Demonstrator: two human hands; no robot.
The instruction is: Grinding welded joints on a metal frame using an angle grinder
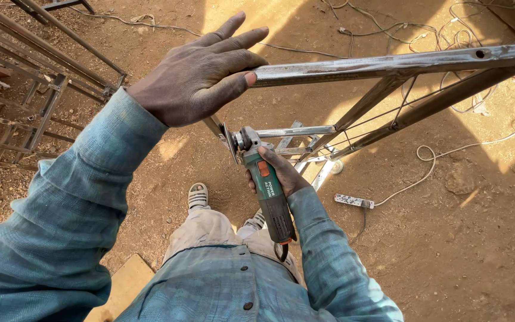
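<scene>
My left hand [201, 68] rests palm-down on the end of a bare steel frame bar [388, 62], with the thumb pressed under the bar's tip and the fingers spread. My right hand [281, 173] grips the body of a green angle grinder [266, 191] with an orange switch. Its disc [231, 143] points up and left, close under the frame near a diagonal strut. Whether the disc touches the metal cannot be told. The grinder's cord leaves at its rear end by my waist.
The steel frame's struts [424, 107] slope down toward the ground. A white power strip [353, 201] with a white cable lies on the dirt to the right. Tangled cables [448, 36] lie beyond. Another metal frame [31, 89] lies at left. My feet in sandals [198, 197] stand below.
</scene>
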